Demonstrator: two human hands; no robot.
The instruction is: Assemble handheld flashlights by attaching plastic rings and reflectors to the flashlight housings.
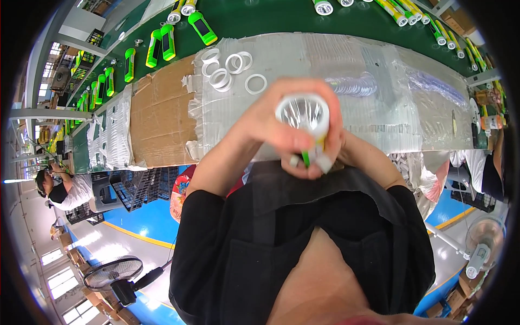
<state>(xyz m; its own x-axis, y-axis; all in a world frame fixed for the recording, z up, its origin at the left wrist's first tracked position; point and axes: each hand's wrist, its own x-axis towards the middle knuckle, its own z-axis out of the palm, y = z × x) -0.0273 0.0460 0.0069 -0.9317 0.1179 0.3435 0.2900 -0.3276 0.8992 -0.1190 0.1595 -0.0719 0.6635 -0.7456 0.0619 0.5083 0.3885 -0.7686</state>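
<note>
In front of my chest I hold a flashlight, its white-rimmed head and shiny reflector facing up. My left hand is closed around the near and left side of the head. On the other side, my right hand wraps the flashlight too, its fingers partly blurred. Bits of yellow and green body show below the head; the rest is hidden by my hands. Beyond my left hand, several loose white rings lie on the plastic-covered cardboard. A row of thin clear discs lies beyond my right hand.
A clear sleeve of discs lies at the right. Green and yellow flashlights line the green bench along its far side. A person sits at far left, another at the right edge. Fans stand behind me.
</note>
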